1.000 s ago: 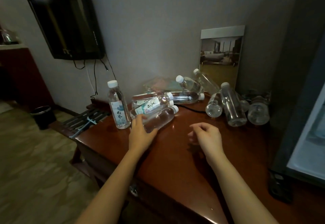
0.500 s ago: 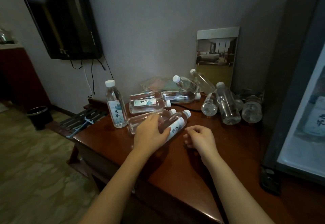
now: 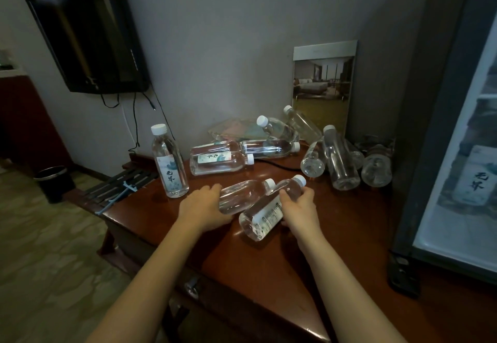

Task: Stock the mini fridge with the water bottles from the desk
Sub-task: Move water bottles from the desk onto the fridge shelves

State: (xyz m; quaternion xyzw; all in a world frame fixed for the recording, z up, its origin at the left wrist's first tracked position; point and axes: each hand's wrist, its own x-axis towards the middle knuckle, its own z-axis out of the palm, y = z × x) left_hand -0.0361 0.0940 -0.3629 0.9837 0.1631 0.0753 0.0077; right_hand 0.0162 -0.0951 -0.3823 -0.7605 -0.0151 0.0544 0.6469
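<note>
Two clear water bottles with white caps lie side by side on the reddish wooden desk (image 3: pixel 269 267). My left hand (image 3: pixel 203 208) grips the base of the left bottle (image 3: pixel 243 196). My right hand (image 3: pixel 298 209) curls around the right bottle (image 3: pixel 265 215), which bears a printed label. One more bottle (image 3: pixel 169 162) stands upright to the left. Several others lie in a heap by the wall (image 3: pixel 338 157). The mini fridge (image 3: pixel 457 154) stands at the right, its glass door showing a labelled bottle inside.
A framed picture (image 3: pixel 322 87) leans on the wall behind the heap. A black cable (image 3: pixel 279 165) runs across the desk. A wall television (image 3: pixel 86 33) hangs at upper left. On the floor at left stand a slatted luggage rack (image 3: pixel 118 186) and a dark bin (image 3: pixel 53 181).
My left hand pulled two bottles from the pile toward the desk's front. My right hand, hovering empty before, has now closed around the right bottle, and the view shifted toward the fridge.
</note>
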